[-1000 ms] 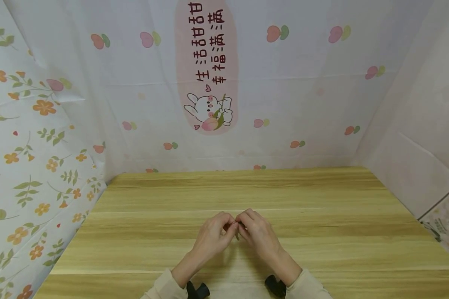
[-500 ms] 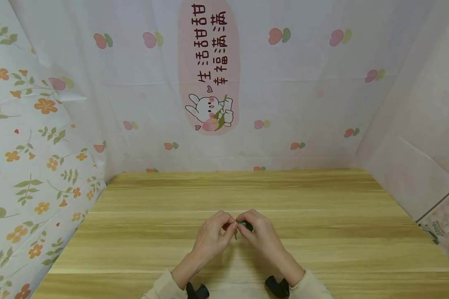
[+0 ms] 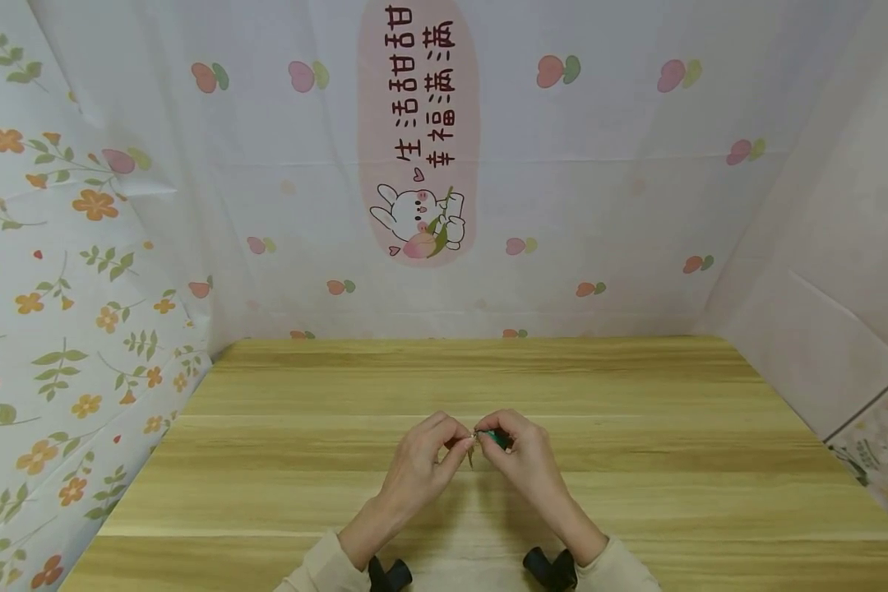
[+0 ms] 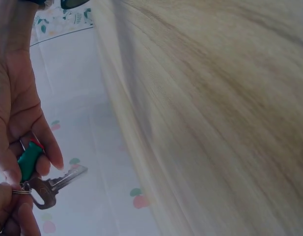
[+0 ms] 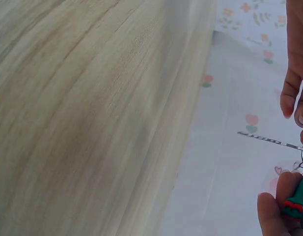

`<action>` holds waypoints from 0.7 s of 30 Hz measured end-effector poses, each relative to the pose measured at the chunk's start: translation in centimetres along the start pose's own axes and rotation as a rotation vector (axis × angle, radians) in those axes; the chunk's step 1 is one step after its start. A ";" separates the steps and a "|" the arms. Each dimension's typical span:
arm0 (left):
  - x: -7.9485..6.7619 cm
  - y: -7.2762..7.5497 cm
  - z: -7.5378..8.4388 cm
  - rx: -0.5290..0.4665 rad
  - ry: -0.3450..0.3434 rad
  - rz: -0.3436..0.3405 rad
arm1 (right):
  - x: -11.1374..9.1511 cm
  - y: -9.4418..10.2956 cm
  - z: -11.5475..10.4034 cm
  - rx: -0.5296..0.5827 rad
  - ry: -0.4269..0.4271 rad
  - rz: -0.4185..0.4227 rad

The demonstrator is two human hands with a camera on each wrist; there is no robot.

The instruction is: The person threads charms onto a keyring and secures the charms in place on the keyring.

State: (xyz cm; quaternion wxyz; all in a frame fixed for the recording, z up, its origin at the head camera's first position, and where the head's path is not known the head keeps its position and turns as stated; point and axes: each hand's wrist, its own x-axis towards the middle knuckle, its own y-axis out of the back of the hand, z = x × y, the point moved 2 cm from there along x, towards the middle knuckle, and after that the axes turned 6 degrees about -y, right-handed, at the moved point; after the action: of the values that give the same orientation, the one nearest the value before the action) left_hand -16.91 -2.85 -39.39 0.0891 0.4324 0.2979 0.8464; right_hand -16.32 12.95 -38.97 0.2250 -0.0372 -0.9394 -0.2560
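Observation:
Above the wooden table, my two hands meet close together. My left hand (image 3: 425,460) pinches a metal split ring (image 4: 21,191) between thumb and forefinger. From that ring a metal key (image 4: 68,179) sticks out below the fingertips; in the head view it is a thin dark strip. A small green charm with a red end (image 4: 30,160), joined to the ring by a short link, is held in the curled fingers of my right hand (image 3: 525,460). Part of the green charm (image 5: 299,194) lies beyond the edge of the right wrist view.
The light wood table (image 3: 266,460) spreads around both hands. Black devices (image 3: 390,575) sit at the wrists beside the cream sleeves (image 3: 326,567). A white printed cloth (image 3: 577,189) hangs behind the table, and a flowered cloth (image 3: 67,353) hangs at its left.
The green charm, hidden a second ago, now shows in my right hand. That hand has turned slightly and drawn a little away from the left fingertips. The key hangs a bit clearer between them.

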 end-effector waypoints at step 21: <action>0.3 0.0 0.3 -0.171 0.104 -0.029 | -0.3 1.0 0.1 -0.051 0.085 -0.017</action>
State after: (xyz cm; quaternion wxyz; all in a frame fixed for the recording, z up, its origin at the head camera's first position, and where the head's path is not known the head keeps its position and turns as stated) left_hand -16.87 -2.59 -39.06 0.1223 0.3743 0.2350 0.8887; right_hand -15.93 13.87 -38.76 0.2614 -0.0239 -0.9225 -0.2830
